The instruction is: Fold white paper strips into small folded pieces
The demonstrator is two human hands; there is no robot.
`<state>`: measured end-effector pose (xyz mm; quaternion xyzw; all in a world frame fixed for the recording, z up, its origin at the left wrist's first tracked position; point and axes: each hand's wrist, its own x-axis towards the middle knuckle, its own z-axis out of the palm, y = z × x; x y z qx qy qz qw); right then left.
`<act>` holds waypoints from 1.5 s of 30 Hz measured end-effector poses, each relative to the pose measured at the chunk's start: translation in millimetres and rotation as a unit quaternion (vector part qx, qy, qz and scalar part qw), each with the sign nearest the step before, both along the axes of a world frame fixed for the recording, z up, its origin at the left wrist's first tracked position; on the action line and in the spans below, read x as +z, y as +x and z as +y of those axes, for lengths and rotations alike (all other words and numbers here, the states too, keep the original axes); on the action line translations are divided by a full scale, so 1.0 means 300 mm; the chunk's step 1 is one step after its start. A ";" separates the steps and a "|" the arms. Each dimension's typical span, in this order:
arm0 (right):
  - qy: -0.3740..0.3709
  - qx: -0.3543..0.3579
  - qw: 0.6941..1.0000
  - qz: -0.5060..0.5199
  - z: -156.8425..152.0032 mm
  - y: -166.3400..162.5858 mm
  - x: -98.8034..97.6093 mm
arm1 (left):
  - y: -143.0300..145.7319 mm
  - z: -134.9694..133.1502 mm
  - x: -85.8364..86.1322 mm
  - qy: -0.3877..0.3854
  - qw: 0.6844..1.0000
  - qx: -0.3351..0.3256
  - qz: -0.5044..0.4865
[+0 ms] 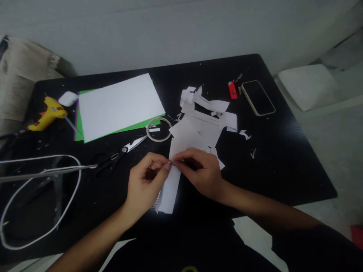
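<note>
Both hands meet above a pile of white paper offcuts (185, 132) at the front middle of the table. My left hand (146, 177) pinches thumb against forefinger on a tiny white piece of paper (171, 160). From the other side my right hand (200, 172) pinches the same small piece, its fingertips almost touching the left ones. Most of the piece is hidden by the fingers. Under the hands lies a long folded white paper strip (169, 194). Just left of the pile are scissors (124, 150), slightly open, and a tape ring (159, 129).
White sheets (119, 105) lie over green paper at the back left, beside a yellow glue gun (49, 113) and a white earbud case (68, 99). A white cable (76, 189) loops at the left. A red lighter (232, 90) and a phone (258, 98) lie at the back right.
</note>
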<state>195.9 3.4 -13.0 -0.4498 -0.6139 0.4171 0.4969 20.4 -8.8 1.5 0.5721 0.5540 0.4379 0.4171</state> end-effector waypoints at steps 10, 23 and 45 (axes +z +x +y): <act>0.001 -0.005 1.000 -0.008 -0.004 -0.002 -0.009 | -0.010 0.011 0.016 -0.008 1.000 -0.014 0.009; -0.163 0.053 0.984 0.042 0.026 0.012 0.017 | -0.065 0.043 0.023 -0.054 0.996 -0.063 0.031; -0.155 0.035 0.984 0.078 0.024 0.019 0.017 | -0.076 0.016 -0.028 0.164 0.966 -0.134 0.151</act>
